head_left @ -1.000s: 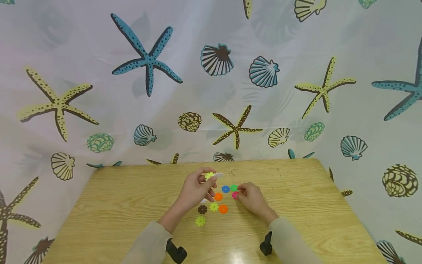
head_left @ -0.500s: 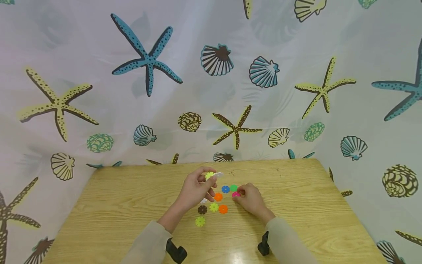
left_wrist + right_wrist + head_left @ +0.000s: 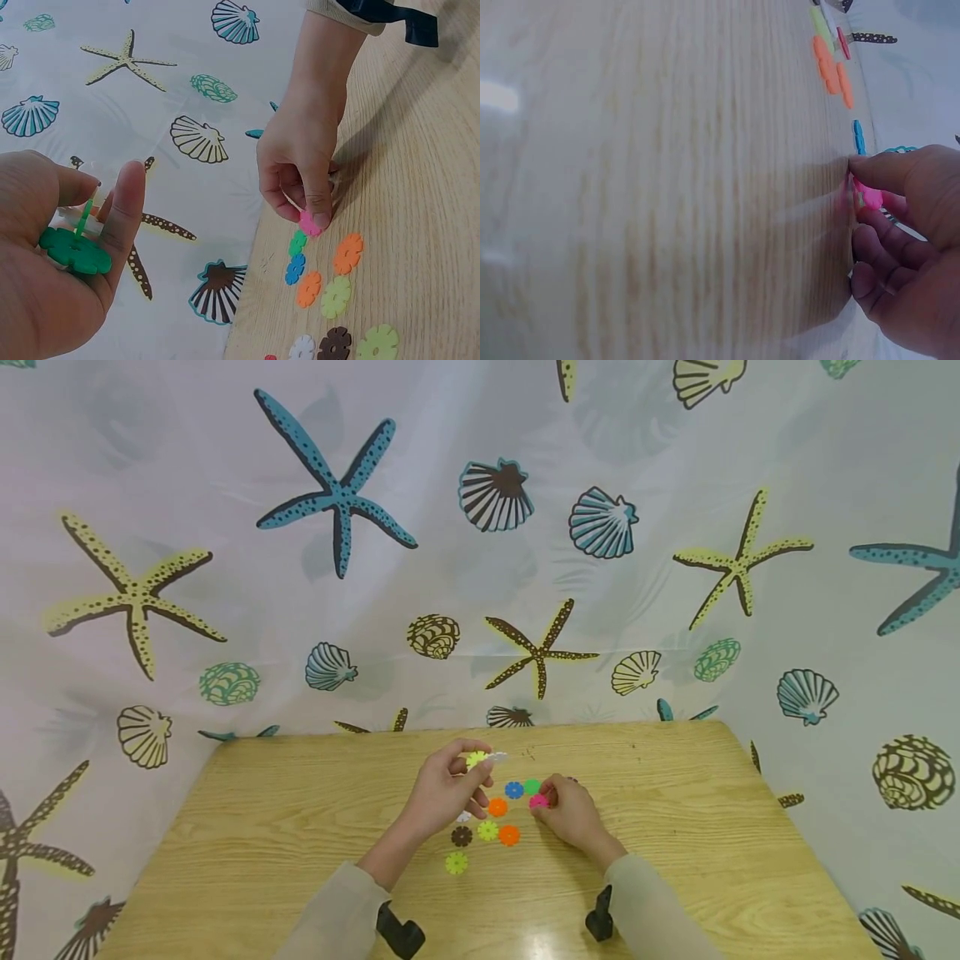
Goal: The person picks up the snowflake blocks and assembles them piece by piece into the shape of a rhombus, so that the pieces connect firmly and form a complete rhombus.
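Note:
In the head view my left hand (image 3: pixel 450 785) is raised over the far part of the table, holding several joined snowflake discs. A yellow-green disc (image 3: pixel 477 760) and a white disc (image 3: pixel 498 757) of that group show there. The left wrist view shows a green disc (image 3: pixel 75 251) of it lying against the palm, a paler green one edge-on above. Low at the tabletop, my right hand (image 3: pixel 574 812) pinches a pink snowflake disc (image 3: pixel 538 802) between thumb and index finger. A loose green disc (image 3: pixel 532 787) lies just beyond the pink one, beside a blue disc (image 3: pixel 513 790).
More loose discs lie between the hands on the wooden table (image 3: pixel 300 827): orange (image 3: pixel 508 836), yellow-green (image 3: pixel 456 862), brown (image 3: pixel 461 836) and white (image 3: pixel 302 348). A small dark piece peeks out behind my right hand. Shell-patterned cloth (image 3: pixel 420 577) hangs around the table.
My right fingers have closed in on the pink disc and shifted it slightly right. My left hand stays in place with its joined discs.

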